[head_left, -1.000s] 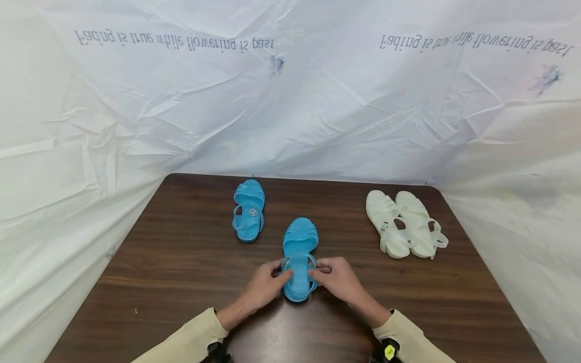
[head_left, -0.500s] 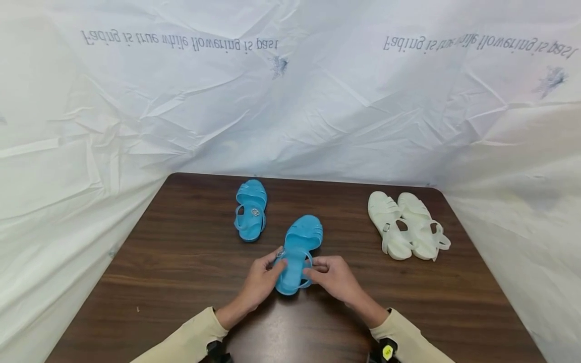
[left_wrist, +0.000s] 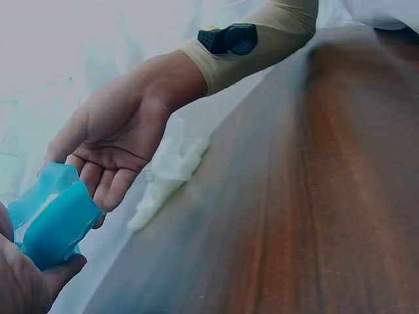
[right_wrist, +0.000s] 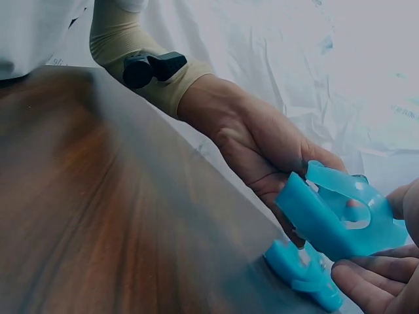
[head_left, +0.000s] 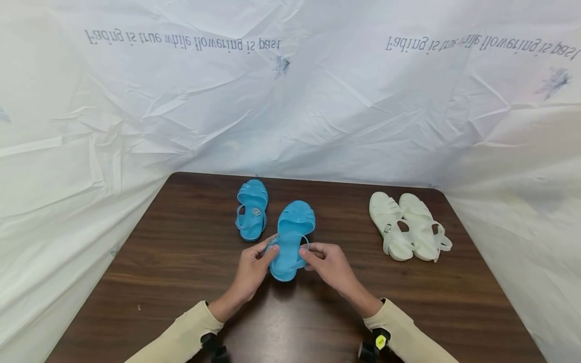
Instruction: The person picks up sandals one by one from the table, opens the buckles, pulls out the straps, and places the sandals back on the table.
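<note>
A blue jelly sandal [head_left: 287, 252], toe pointing away, is held above the table by both hands. My left hand [head_left: 251, 267] pinches its left edge near the buckle, thumb on the insole. On the opposite side, my right hand [head_left: 330, 266] grips the edge at the ankle strap. In the right wrist view the sandal [right_wrist: 314, 216] hangs tilted between the hands, clear of the tabletop. A matching blue sandal [head_left: 252, 194] lies farther back and to the left, untouched. The fingers beneath the held sandal are partly hidden.
Two white sandals [head_left: 385, 206] lie side by side at the right of the dark wooden table [head_left: 181, 252]. White printed sheeting [head_left: 317, 101] hangs behind the table and along both sides.
Both hands have raised the blue sandal off the table and carried it forward and slightly left, toward the other blue sandal. The other sandals have stayed in place; the head view shifted slightly.
</note>
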A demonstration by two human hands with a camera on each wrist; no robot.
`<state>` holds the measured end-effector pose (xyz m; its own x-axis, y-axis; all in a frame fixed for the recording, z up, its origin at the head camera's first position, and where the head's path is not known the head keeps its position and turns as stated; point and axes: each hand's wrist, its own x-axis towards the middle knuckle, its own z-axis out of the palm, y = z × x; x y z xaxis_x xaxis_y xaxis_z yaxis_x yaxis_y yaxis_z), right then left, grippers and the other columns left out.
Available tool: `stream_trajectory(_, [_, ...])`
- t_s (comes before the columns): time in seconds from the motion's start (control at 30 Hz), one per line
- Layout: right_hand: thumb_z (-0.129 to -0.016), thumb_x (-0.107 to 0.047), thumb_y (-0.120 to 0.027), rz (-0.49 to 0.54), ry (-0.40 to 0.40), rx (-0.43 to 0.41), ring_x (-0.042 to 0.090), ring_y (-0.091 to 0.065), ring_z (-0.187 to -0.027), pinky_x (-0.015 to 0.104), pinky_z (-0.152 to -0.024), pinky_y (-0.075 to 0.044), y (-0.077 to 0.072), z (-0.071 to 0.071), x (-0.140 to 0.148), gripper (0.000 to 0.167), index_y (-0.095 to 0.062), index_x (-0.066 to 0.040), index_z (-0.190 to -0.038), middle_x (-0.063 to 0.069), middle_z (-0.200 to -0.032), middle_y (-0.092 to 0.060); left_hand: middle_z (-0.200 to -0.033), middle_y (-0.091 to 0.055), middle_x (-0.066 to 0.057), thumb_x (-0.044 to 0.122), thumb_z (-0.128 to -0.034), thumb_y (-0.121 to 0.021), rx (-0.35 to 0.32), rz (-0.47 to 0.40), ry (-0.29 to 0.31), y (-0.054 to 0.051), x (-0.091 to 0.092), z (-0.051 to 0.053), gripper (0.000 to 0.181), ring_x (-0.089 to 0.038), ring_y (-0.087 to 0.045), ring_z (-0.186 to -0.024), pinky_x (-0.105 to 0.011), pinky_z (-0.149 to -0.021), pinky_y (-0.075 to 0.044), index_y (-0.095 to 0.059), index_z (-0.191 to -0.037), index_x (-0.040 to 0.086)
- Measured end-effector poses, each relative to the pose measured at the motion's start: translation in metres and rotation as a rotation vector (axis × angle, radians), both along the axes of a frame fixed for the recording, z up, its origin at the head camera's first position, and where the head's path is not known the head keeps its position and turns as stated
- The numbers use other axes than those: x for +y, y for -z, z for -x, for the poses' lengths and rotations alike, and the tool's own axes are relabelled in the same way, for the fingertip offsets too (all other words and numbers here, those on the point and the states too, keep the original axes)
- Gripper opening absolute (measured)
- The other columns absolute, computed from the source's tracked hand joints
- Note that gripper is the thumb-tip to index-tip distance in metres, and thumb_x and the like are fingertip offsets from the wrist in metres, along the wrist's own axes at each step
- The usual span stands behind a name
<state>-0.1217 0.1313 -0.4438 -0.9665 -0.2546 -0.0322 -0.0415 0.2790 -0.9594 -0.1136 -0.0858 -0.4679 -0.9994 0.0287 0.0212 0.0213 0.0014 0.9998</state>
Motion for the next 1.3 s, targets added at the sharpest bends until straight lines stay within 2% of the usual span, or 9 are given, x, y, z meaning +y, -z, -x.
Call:
stream_trajectory(0.1, [-0.1, -0.039, -0.067, -0.001, 0.0, 0.019, 0.033, -0.075, -0.089, 0.034, -0.079, -0.061, -0.005, 0.005, -0.005, 0.044, -0.071, -0.001, -0.124, 0.011, -0.104, -0.077, -0.092, -0.069, -0.011, 0.021, -0.1012, -0.067, 0.008, -0.035, -0.02, -0.005, -0.004, 0.003, 0.037, -0.008, -0.052, -0.064, -0.021, -0.057, -0.046, -0.066, -0.136, 0.01])
stream_trajectory(0.23, [-0.101, -0.039, -0.065, 0.016, -0.015, 0.041, 0.038, -0.075, -0.091, 0.039, -0.081, -0.061, -0.014, 0.013, -0.013, 0.046, -0.069, 0.0, -0.127, 0.013, -0.11, -0.075, -0.128, -0.066, -0.019, 0.02, -0.1009, -0.067, 0.024, -0.084, -0.052, -0.012, -0.011, 0.01, 0.039, -0.012, -0.064, -0.094, -0.027, -0.072, -0.058, -0.064, -0.137, 0.005])
stream_trajectory(0.4, [-0.104, -0.036, -0.062, 0.081, -0.08, 0.046, 0.038, -0.073, -0.101, 0.042, -0.082, -0.061, -0.023, 0.024, -0.024, 0.046, -0.066, 0.0, -0.132, 0.016, -0.117, -0.073, -0.108, -0.066, -0.024, 0.016, -0.1013, -0.066, 0.025, -0.117, -0.125, -0.022, -0.021, 0.019, 0.038, -0.014, -0.066, -0.09, -0.027, -0.068, -0.059, -0.064, -0.137, 0.002])
stream_trajectory(0.57, [-0.106, -0.035, -0.058, 0.107, -0.141, 0.043, 0.033, -0.072, -0.106, 0.043, -0.085, -0.06, -0.03, 0.031, -0.031, 0.046, -0.062, 0.0, -0.136, 0.019, -0.125, -0.069, -0.121, -0.067, -0.018, 0.013, -0.1014, -0.065, 0.019, -0.16, -0.192, -0.029, -0.034, 0.028, 0.037, -0.01, -0.064, -0.085, -0.023, -0.062, -0.055, -0.064, -0.135, 0.0])
stream_trajectory(0.77, [-0.106, -0.032, -0.058, 0.08, -0.126, 0.07, 0.03, -0.072, -0.108, 0.045, -0.086, -0.06, -0.031, 0.035, -0.026, 0.041, -0.063, -0.004, -0.136, 0.017, -0.129, -0.068, -0.126, -0.067, -0.009, 0.02, -0.1011, -0.067, 0.038, -0.136, -0.26, -0.035, -0.059, 0.042, 0.035, -0.008, -0.056, -0.072, -0.021, -0.056, -0.048, -0.068, -0.134, 0.007])
stream_trajectory(0.8, [-0.106, -0.032, -0.059, 0.069, -0.116, 0.08, 0.03, -0.072, -0.107, 0.045, -0.086, -0.06, -0.03, 0.036, -0.024, 0.04, -0.064, -0.006, -0.135, 0.015, -0.129, -0.069, -0.13, -0.066, -0.007, 0.021, -0.1015, -0.066, 0.045, -0.135, -0.266, -0.035, -0.065, 0.045, 0.036, -0.007, -0.06, -0.077, -0.021, -0.059, -0.05, -0.067, -0.135, 0.006])
stream_trajectory(0.97, [-0.103, -0.037, -0.063, -0.007, -0.065, 0.152, 0.03, -0.072, -0.104, 0.047, -0.085, -0.059, -0.024, 0.04, -0.009, 0.04, -0.066, -0.012, -0.134, 0.012, -0.125, -0.071, -0.122, -0.07, -0.001, 0.02, -0.1014, -0.067, 0.104, -0.129, -0.326, -0.032, -0.092, 0.061, 0.036, -0.006, -0.061, -0.075, -0.018, -0.057, -0.05, -0.067, -0.134, 0.004])
stream_trajectory(1.13, [-0.101, -0.042, -0.064, -0.12, -0.015, 0.243, 0.024, -0.073, -0.095, 0.037, -0.079, -0.06, -0.02, 0.045, 0.01, 0.04, -0.068, -0.017, -0.133, 0.004, -0.119, -0.073, -0.106, -0.072, 0.003, 0.017, -0.0999, -0.068, 0.155, -0.117, -0.383, -0.022, -0.115, 0.074, 0.036, -0.006, -0.061, -0.072, -0.017, -0.056, -0.051, -0.068, -0.132, 0.001])
stream_trajectory(1.3, [-0.101, -0.044, -0.064, -0.201, 0.025, 0.29, 0.018, -0.071, -0.101, 0.036, -0.084, -0.057, -0.015, 0.048, 0.029, 0.039, -0.069, -0.021, -0.131, -0.001, -0.122, -0.072, -0.122, -0.07, -0.003, 0.017, -0.0999, -0.068, 0.154, -0.13, -0.393, -0.008, -0.134, 0.084, 0.041, -0.008, -0.064, -0.098, -0.017, -0.073, -0.056, -0.063, -0.135, -0.003])
